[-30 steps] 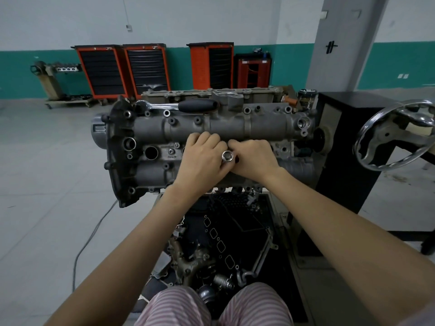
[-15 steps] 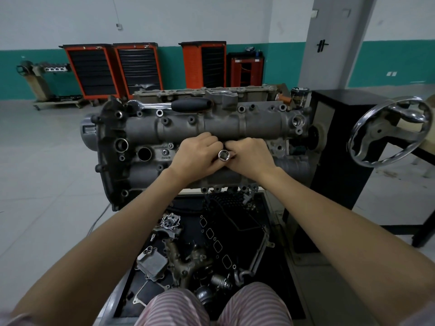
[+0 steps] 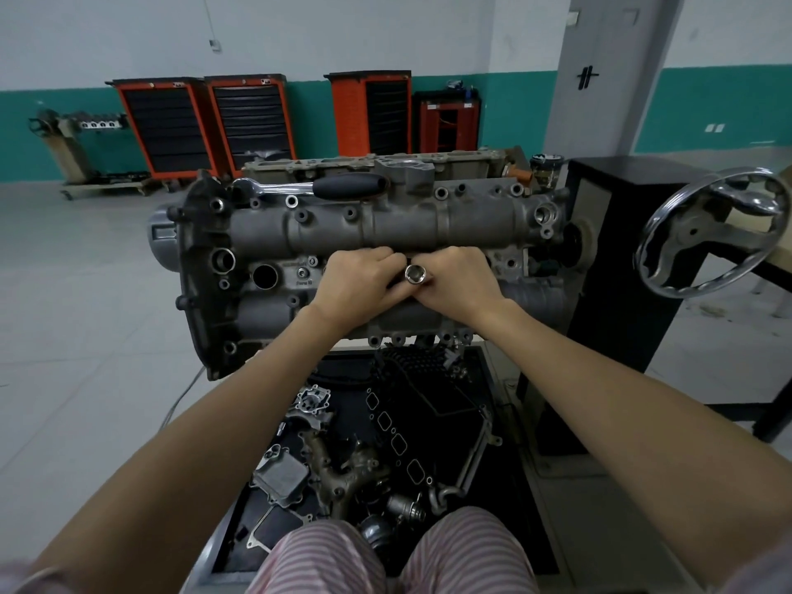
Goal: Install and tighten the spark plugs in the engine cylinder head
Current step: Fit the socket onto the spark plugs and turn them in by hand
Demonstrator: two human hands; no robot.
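Left hand (image 3: 358, 280) and right hand (image 3: 460, 280) meet knuckle to knuckle on the middle of the head (image 3: 411, 233), fingers of both curled in around a socket (image 3: 416, 275). The socket stands between the two hands, open end facing the camera, shiny metal; its lower part is hidden by the fingers. No spark plug can be seen; whether one sits under the socket cannot be told.

The head is mounted on its stand, lying crosswise, grey cast metal. Left of the hands on the head, one open plug well (image 3: 264, 276) shows dark and round. A ratchet (image 3: 317, 186) with a black grip lies along the far top edge of the head.

Right of the head, a chrome handwheel (image 3: 668, 280) stands beside a black cabinet (image 3: 617, 267). Below the head, a black tray (image 3: 505, 486) holds loose engine parts and gaskets. Beyond the head, against the far wall, orange tool carts (image 3: 205, 126).
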